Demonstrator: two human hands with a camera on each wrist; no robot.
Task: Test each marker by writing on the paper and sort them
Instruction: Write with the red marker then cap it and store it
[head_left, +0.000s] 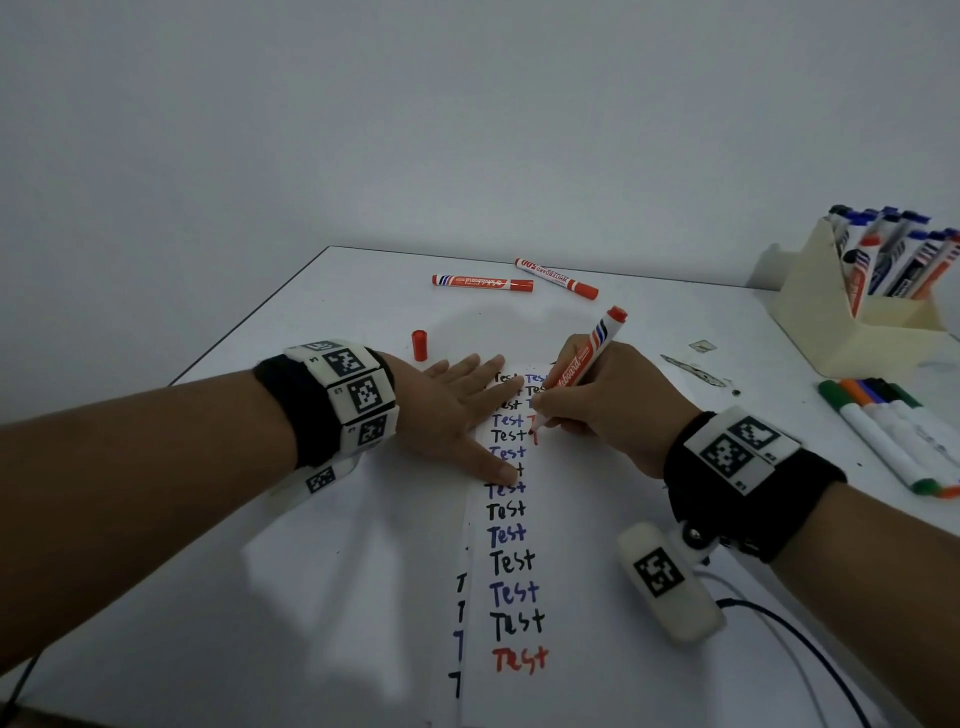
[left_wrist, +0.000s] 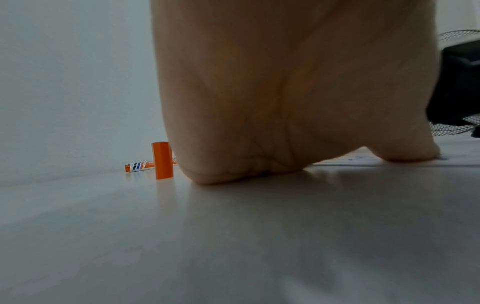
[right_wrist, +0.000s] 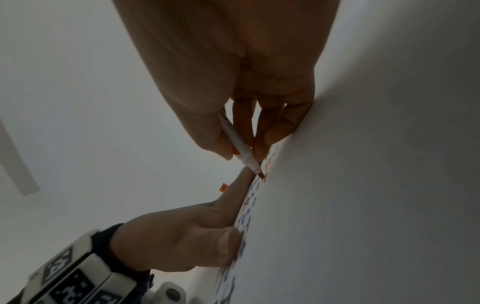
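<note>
White paper (head_left: 597, 545) lined with black, blue and red "Test" words is pressed flat by the left hand (head_left: 457, 410), fingers straight. An uncapped red marker (head_left: 582, 364) is pinched by the right hand (head_left: 613, 410), tip touching the paper. Its cap (head_left: 419, 345) is stood upright on the white bench (head_left: 311, 322) below a grey wall.

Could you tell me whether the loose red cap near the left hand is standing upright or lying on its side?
Upright. The red cap stands on end on the table beside the left hand; the left wrist view shows it vertical too.
</note>
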